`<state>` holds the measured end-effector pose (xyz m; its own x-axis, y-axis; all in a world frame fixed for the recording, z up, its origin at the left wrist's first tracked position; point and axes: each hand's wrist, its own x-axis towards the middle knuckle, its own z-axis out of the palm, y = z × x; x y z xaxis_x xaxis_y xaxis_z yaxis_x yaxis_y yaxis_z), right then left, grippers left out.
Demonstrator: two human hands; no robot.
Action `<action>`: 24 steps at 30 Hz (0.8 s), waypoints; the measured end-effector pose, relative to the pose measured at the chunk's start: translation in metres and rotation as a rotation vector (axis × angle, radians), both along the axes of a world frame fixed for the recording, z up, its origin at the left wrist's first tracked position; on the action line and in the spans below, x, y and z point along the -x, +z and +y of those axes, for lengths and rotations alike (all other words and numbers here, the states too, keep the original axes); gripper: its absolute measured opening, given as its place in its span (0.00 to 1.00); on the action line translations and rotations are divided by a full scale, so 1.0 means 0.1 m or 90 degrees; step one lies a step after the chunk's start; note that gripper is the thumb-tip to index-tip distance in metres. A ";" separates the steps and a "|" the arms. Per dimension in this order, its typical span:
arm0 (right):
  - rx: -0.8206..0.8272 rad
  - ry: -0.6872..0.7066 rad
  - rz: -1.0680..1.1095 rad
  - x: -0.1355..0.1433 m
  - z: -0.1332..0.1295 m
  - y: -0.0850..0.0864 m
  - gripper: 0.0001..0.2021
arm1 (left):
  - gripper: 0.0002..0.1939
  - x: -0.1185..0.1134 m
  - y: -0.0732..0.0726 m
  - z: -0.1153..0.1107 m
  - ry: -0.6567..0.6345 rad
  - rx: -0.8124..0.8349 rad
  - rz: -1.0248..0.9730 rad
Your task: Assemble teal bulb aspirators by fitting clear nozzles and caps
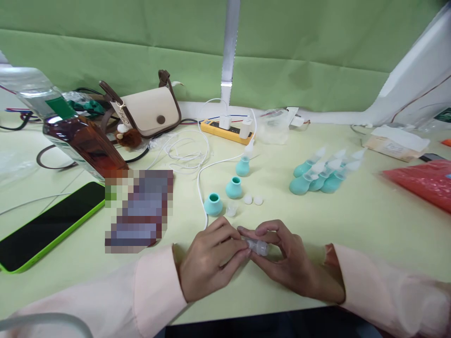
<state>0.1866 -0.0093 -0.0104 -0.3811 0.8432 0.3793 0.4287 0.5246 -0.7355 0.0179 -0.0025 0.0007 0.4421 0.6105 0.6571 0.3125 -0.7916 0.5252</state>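
Note:
Between my two hands, low over the table's near side, is a small clear plastic nozzle (260, 247). My left hand (214, 256) pinches its left end with thumb and fingertips. The fingers of my right hand (291, 260) curl around its other end, thumb below and forefinger above. Just beyond stand two open teal rubber bulbs (213, 205), mouths up. Beside them lie a small clear cup-like piece (231, 210) and two white discs (253, 200). Farther back, one teal bulb (243, 165) stands upright with a clear tip on it.
Several teal bulbs with clear tips (322, 173) lie grouped at right, near a red plastic bag (423, 180). At left are a green-cased phone (52, 220), a bottle of brown drink (84, 141) and a handbag (150, 110). A white cable (200, 188) runs from a yellow power strip (227, 131).

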 end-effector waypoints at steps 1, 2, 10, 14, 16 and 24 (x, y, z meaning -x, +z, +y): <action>-0.017 -0.012 -0.004 0.00 0.00 -0.01 0.14 | 0.03 0.00 0.01 0.01 -0.005 0.016 -0.018; -0.039 -0.021 -0.008 0.00 0.00 -0.02 0.14 | 0.03 0.00 0.02 0.01 -0.004 0.031 -0.033; -0.148 -0.003 -0.068 -0.03 -0.02 -0.05 0.16 | 0.03 -0.01 0.01 0.04 0.000 0.182 -0.062; -0.174 -0.009 -0.106 -0.05 -0.02 -0.07 0.17 | 0.03 0.00 0.00 0.07 -0.040 0.209 -0.068; -0.193 -0.009 -0.113 -0.06 -0.02 -0.06 0.18 | 0.03 0.00 0.00 0.07 -0.044 0.199 -0.055; -0.192 -0.015 -0.125 -0.05 -0.02 -0.07 0.16 | 0.06 -0.02 -0.04 -0.05 0.062 -0.038 0.121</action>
<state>0.1917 -0.0111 -0.0176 -0.4523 0.7146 0.5336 0.5613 0.6930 -0.4524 0.0196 -0.0072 -0.0035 0.5024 0.6182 0.6044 0.4770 -0.7813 0.4026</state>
